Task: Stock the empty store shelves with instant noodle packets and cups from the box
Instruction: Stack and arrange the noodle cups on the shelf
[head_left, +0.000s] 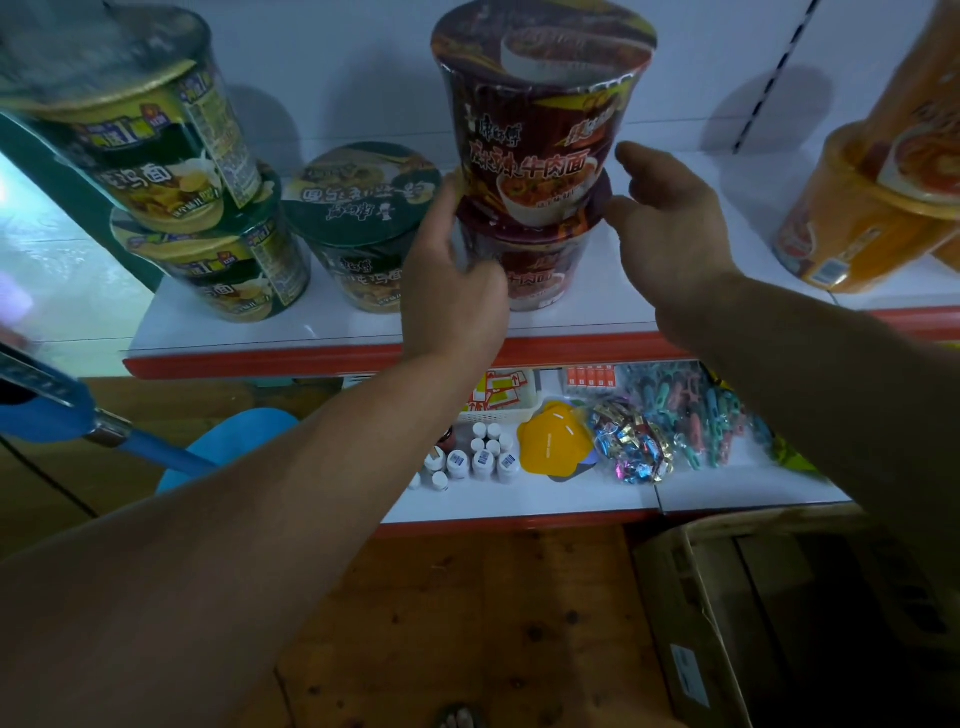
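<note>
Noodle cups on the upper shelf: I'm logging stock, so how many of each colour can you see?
Green cups: 3
Dark red cups: 2, stacked
Orange cups: 2 visible, partly cut off by the frame edge
Total: 7

Bottles (480, 460): standing clustered on the lower shelf (727, 491).
Basket (506, 414): sitting behind the bottles, holding cards (498, 387).
Yellow packet (553, 441): lying just beside the bottles.
Sweets (631, 447): lying bagged between the yellow packet and the clips (693, 415).
Stool (234, 439): standing on the wooden floor (467, 597).
</note>
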